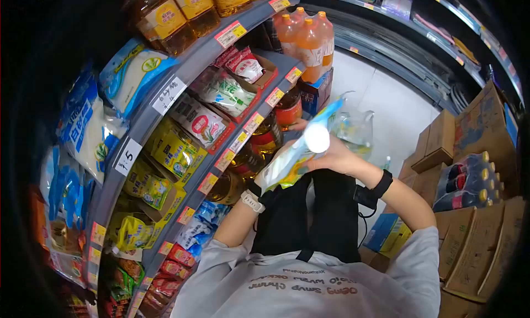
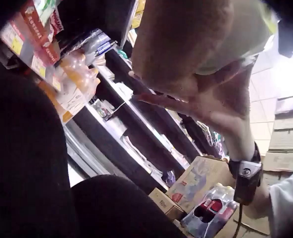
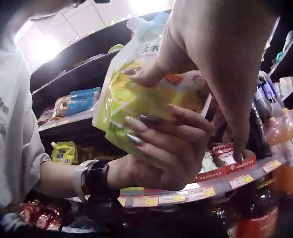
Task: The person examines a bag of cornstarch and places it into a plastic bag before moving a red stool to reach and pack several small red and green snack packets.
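Both hands hold a spouted pouch with a round white cap in front of the body. Yellow-green print and corn pictures show on the pouch in the right wrist view. My left hand, with a pale watch at its wrist, grips the lower part with fingers curled across the front. Near the spout, my right hand pinches the upper part, its thumb lying on the printed face. In the left wrist view the pouch's pale side shows between the left hand and the right hand.
Shelves at left carry bagged goods and oil bottles. Orange drink bottles stand on a box ahead. A clear plastic bag is beyond the hands. Cartons and a pack of dark bottles line the right.
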Available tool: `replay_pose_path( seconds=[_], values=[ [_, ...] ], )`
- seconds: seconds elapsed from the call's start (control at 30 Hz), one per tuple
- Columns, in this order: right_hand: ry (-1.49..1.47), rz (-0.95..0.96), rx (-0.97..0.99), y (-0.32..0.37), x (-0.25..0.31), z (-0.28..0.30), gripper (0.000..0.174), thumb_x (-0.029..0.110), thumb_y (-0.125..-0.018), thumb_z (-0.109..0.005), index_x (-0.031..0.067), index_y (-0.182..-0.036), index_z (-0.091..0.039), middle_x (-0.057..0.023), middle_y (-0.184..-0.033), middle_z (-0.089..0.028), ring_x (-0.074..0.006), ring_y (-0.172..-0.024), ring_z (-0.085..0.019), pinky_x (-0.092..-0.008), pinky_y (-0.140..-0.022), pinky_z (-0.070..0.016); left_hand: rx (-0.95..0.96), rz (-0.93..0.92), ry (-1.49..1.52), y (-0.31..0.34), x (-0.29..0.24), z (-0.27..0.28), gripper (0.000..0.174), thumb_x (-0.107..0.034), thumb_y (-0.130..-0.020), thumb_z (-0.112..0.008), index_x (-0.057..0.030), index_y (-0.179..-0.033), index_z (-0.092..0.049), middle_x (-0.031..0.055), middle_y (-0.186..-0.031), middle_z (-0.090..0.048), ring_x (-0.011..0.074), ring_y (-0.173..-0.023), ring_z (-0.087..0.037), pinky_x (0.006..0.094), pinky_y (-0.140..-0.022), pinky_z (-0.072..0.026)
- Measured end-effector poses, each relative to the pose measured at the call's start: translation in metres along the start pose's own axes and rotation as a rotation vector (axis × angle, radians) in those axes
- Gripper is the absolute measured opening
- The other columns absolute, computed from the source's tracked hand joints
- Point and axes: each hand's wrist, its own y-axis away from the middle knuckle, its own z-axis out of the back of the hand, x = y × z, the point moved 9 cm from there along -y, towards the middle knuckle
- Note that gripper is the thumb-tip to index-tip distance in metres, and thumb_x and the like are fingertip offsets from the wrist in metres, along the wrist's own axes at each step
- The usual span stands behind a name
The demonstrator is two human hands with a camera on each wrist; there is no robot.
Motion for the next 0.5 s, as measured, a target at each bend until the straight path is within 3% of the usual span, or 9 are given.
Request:
replay_pose_path(
  seconds=[0.03,0.1,0.17,0.2,0.23,0.3,0.33,0.43,0.5],
  values=[
    [-0.048,0.018,-0.055,-0.004,0.001,0.001,0.077,0.019,-0.064,-0.081,0.0002,-0.125,-0.039,-0.0114,-0.125,-0.047,-0.0174,-0.120,-0.039,-0.0334,-0.102,-0.0272,-0.004,0.004,-0.015,0.002,-0.004,0.004,0.052,-0.026,-0.090,-0.047,-0.0025,-0.134,-0.032,0.0158,-0.129,-0.044,0.0281,-0.111,-0.049,0.0378,-0.089,-0.0453],
    [-0.123,-0.017,-0.136,0.005,-0.016,0.018,0.061,0.014,-0.068,-0.077,-0.0015,-0.118,-0.047,-0.0091,-0.115,-0.056,-0.0170,-0.112,-0.048,-0.0325,-0.098,-0.0335,0.564,0.238,1.029,-0.018,0.004,-0.044,0.049,-0.038,-0.090,-0.039,-0.0005,-0.121,-0.043,0.0176,-0.104,-0.055,0.0328,-0.096,-0.056,0.0385,-0.076,-0.0508],
    [-0.317,-0.102,-0.220,-0.005,-0.028,0.037,0.046,0.008,-0.072,-0.073,-0.0029,-0.112,-0.053,-0.0069,-0.105,-0.061,-0.0152,-0.099,-0.056,-0.0295,-0.090,-0.0419,0.632,0.431,1.262,-0.043,0.015,-0.050,0.052,-0.043,-0.089,-0.040,-0.0011,-0.120,-0.044,0.0179,-0.106,-0.055,0.0356,-0.091,-0.058,0.0396,-0.074,-0.0512],
    [-0.273,-0.146,-0.286,-0.011,-0.031,0.048,0.036,0.005,-0.075,-0.069,-0.0038,-0.108,-0.055,-0.0065,-0.100,-0.064,-0.0125,-0.088,-0.060,-0.0263,-0.080,-0.0470,0.360,0.432,0.922,-0.053,0.044,-0.011,0.047,-0.037,-0.089,-0.044,-0.0026,-0.121,-0.044,0.0147,-0.109,-0.055,0.0317,-0.097,-0.057,0.0373,-0.076,-0.0501],
    [-0.278,-0.139,-0.286,-0.020,-0.034,0.059,0.036,0.005,-0.075,-0.069,-0.0038,-0.108,-0.055,-0.0065,-0.100,-0.064,-0.0125,-0.088,-0.060,-0.0263,-0.080,-0.0470,0.358,0.436,0.914,-0.053,0.035,-0.015,0.047,-0.037,-0.089,-0.044,-0.0026,-0.121,-0.044,0.0147,-0.109,-0.055,0.0317,-0.097,-0.057,0.0373,-0.076,-0.0501],
    [-0.284,-0.052,-0.410,-0.036,-0.037,0.099,0.028,0.005,-0.076,-0.069,-0.0037,-0.100,-0.058,-0.0067,-0.097,-0.064,-0.0111,-0.085,-0.060,-0.0256,-0.076,-0.0482,-0.187,0.384,0.062,-0.053,0.033,0.037,0.039,-0.027,-0.090,-0.045,-0.0040,-0.121,-0.044,0.0118,-0.111,-0.056,0.0251,-0.102,-0.056,0.0342,-0.082,-0.0477],
    [-0.090,-0.003,-0.470,-0.049,-0.033,0.124,0.024,0.006,-0.075,-0.070,-0.0034,-0.094,-0.060,-0.0059,-0.091,-0.065,-0.0105,-0.081,-0.060,-0.0255,-0.073,-0.0488,-0.162,0.379,-0.147,-0.052,0.023,0.052,0.034,-0.020,-0.091,-0.043,-0.0049,-0.121,-0.045,0.0108,-0.115,-0.054,0.0203,-0.106,-0.054,0.0325,-0.088,-0.0443],
    [0.449,0.091,-0.636,-0.102,-0.014,0.196,0.028,0.014,-0.072,-0.071,-0.0002,-0.095,-0.061,-0.0094,-0.078,-0.065,-0.0103,-0.069,-0.059,-0.0278,-0.061,-0.0469,-0.211,0.231,-0.435,-0.032,0.000,0.074,0.031,-0.010,-0.088,-0.044,-0.0047,-0.119,-0.045,0.0107,-0.120,-0.052,0.0223,-0.118,-0.047,0.0399,-0.098,-0.0370],
    [0.639,0.179,-0.686,-0.152,0.000,0.221,0.034,0.017,-0.070,-0.072,0.0004,-0.098,-0.061,-0.0162,-0.082,-0.065,-0.0234,-0.073,-0.063,-0.0337,-0.064,-0.0471,-0.067,0.079,-1.131,-0.026,-0.019,0.059,0.034,-0.003,-0.084,-0.048,-0.0054,-0.118,-0.045,0.0096,-0.120,-0.052,0.0252,-0.123,-0.041,0.0429,-0.104,-0.0276]
  ],
)
